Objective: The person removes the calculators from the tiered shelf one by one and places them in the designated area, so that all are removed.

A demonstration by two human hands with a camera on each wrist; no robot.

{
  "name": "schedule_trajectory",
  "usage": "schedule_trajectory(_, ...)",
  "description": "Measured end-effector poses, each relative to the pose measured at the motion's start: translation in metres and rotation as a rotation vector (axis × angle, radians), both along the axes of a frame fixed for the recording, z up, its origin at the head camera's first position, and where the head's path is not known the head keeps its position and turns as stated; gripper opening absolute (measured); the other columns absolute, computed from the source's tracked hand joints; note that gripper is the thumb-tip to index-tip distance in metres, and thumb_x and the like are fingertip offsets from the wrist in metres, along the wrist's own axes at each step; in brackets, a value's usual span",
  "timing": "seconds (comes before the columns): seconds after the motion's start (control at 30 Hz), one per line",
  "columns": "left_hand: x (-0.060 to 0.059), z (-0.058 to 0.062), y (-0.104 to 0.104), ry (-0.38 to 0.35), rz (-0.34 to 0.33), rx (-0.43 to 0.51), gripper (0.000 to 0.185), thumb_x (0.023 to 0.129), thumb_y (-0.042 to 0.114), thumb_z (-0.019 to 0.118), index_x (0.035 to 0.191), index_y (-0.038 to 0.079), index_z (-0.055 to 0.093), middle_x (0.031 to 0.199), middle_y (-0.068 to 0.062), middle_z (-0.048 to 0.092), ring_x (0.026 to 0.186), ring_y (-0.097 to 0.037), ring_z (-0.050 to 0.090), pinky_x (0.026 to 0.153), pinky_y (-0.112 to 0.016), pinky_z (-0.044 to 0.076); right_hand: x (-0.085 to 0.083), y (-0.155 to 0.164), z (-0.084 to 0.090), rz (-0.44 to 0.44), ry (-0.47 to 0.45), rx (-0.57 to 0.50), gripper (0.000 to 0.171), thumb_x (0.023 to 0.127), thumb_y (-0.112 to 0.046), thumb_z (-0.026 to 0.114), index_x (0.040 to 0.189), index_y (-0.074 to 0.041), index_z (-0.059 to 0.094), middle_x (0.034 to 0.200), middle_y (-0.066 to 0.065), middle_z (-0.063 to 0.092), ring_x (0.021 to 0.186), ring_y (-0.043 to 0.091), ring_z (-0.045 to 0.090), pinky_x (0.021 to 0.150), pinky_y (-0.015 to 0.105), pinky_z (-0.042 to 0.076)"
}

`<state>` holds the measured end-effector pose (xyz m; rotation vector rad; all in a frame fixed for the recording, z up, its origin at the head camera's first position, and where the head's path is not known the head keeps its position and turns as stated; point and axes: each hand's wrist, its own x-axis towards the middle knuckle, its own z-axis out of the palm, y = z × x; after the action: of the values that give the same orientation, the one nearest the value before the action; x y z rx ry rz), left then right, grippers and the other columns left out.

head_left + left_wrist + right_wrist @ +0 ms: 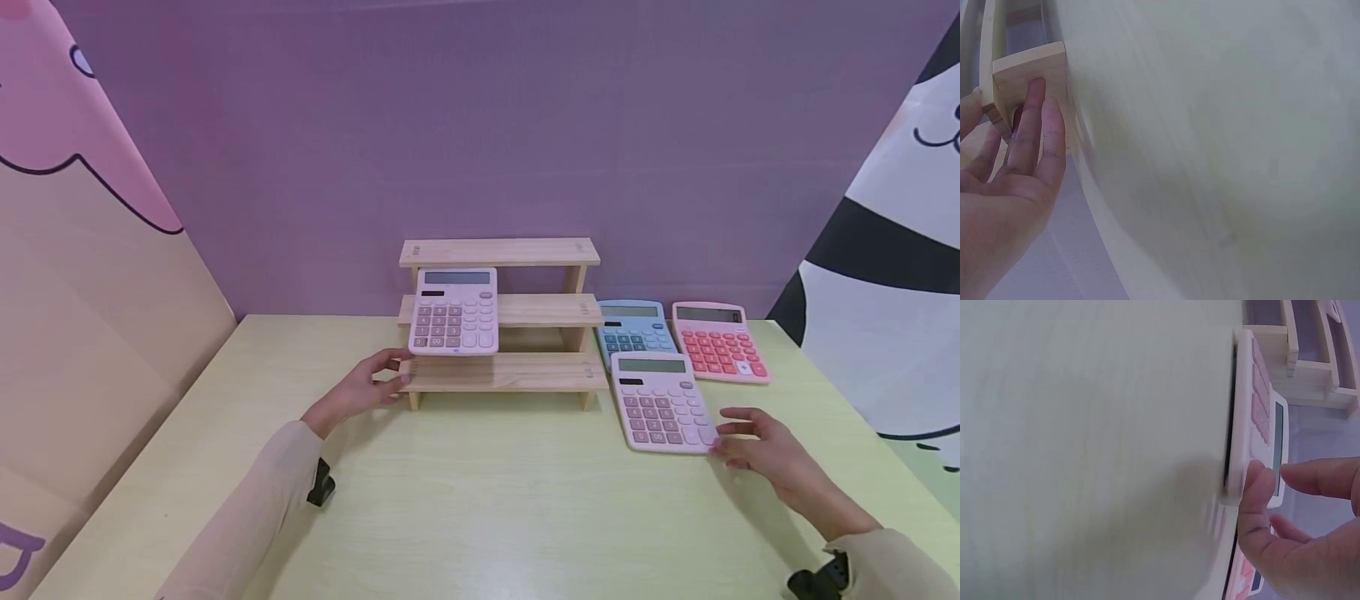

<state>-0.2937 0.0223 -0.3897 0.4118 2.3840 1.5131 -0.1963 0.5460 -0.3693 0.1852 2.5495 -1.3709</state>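
Left hand [372, 385] spread, straight fingers [1034, 122] press rack [501, 310] left end, likely bracing it. Pink calculator [454, 312] leans on rack's middle step. Right hand [757, 450] relaxed, thumb [1254, 500] touches second pink calculator [660, 402] lower right corner, near bench right edge; no grip.

We see a pale pink calculator [662, 402] lying flat, keys up, on the table right of our three-tier wooden rack [501, 372]. A matching pink calculator [454, 312] leans on the rack's steps.
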Motion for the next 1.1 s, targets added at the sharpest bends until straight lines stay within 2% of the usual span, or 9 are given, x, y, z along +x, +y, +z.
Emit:
schedule_trajectory(0.3,-0.001,0.001,0.000,-0.002,-0.001,-0.005,0.051,0.092,0.021,0.055,0.138,0.012,0.035,0.127,-0.017,0.039,0.105,-0.029,0.053,0.086,-0.038,0.054,-0.002,0.000,0.003,-0.003,0.028,-0.003,0.061,0.093,-0.015,0.050,0.136,0.013,0.017,0.126,0.033,0.035,0.081,-0.001,0.055,0.073,0.023,0.055)
schedule_trajectory(0.5,0.000,0.001,0.001,0.000,0.004,-0.005,0.051,0.092,0.021,0.054,0.138,0.012,0.035,0.128,-0.018,0.038,0.105,-0.029,0.053,0.086,-0.038,0.054,-0.008,-0.006,-0.001,-0.008,0.063,-0.036,0.059,0.092,-0.016,0.054,0.134,0.010,0.023,0.121,0.027,0.042,0.081,0.001,0.055,0.072,0.024,0.056)
schedule_trajectory(0.7,0.002,0.002,0.001,0.006,0.005,-0.006,0.050,0.093,0.021,0.054,0.138,0.013,0.035,0.128,-0.019,0.038,0.105,-0.029,0.053,0.085,-0.037,0.054,-0.009,-0.023,-0.001,0.025,0.063,-0.089,0.058,0.093,-0.017,0.051,0.136,0.008,0.022,0.126,0.028,0.038,0.085,0.000,0.054,0.074,0.021,0.055)
schedule_trajectory(0.87,0.003,0.004,0.002,0.002,0.014,-0.013,0.050,0.092,0.022,0.054,0.138,0.014,0.035,0.128,-0.017,0.038,0.106,-0.028,0.053,0.086,-0.037,0.054,-0.012,-0.039,-0.003,0.051,0.087,-0.148,0.056,0.093,-0.016,0.051,0.136,0.007,0.023,0.124,0.026,0.042,0.084,-0.001,0.058,0.076,0.021,0.055)
schedule_trajectory(1.1,0.001,0.001,-0.001,0.020,-0.007,-0.002,0.050,0.093,0.021,0.054,0.138,0.011,0.035,0.126,-0.020,0.038,0.104,-0.028,0.053,0.085,-0.038,0.054,-0.016,-0.062,-0.001,0.086,0.083,-0.184,0.052,0.093,-0.015,0.051,0.135,0.005,0.027,0.125,0.025,0.042,0.088,0.000,0.056,0.079,0.019,0.053)
